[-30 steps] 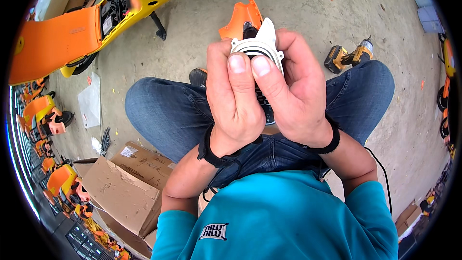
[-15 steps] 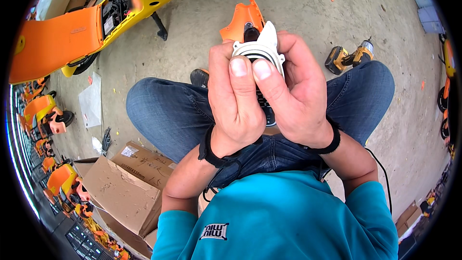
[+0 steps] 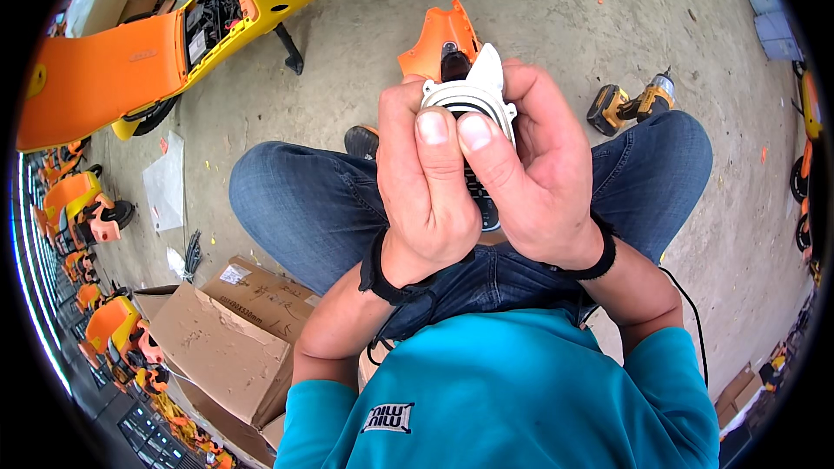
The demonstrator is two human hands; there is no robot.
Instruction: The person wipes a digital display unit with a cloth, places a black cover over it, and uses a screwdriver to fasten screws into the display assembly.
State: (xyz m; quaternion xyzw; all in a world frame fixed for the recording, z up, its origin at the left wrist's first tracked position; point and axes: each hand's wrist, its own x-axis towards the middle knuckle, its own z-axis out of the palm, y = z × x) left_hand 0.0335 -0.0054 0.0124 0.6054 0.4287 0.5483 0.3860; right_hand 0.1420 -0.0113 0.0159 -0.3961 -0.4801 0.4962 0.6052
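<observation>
Between my two hands is a white round plastic part [image 3: 473, 91] with a pointed tab on top and small screw ears on its rim. My left hand [image 3: 423, 178] is closed around its left side. From the other side my right hand [image 3: 545, 169] grips it too, and both thumbs press side by side on its dark centre. Most of the part is hidden by my fingers. Just beyond it an orange plastic shell piece [image 3: 434, 39] with a dark fitting lies on the floor. A dark patterned object [image 3: 486, 207] shows partly below my hands; its kind is unclear.
A yellow-and-black cordless drill [image 3: 632, 105] lies on the concrete floor right of my knee. At the upper left stands a yellow-and-orange ride-on vehicle [image 3: 113, 69]. An opened cardboard box [image 3: 221, 343] sits by my left side. A white sheet [image 3: 163, 182] lies beyond it.
Both hands and the white part have shifted very slightly down toward me. The grip stays the same.
</observation>
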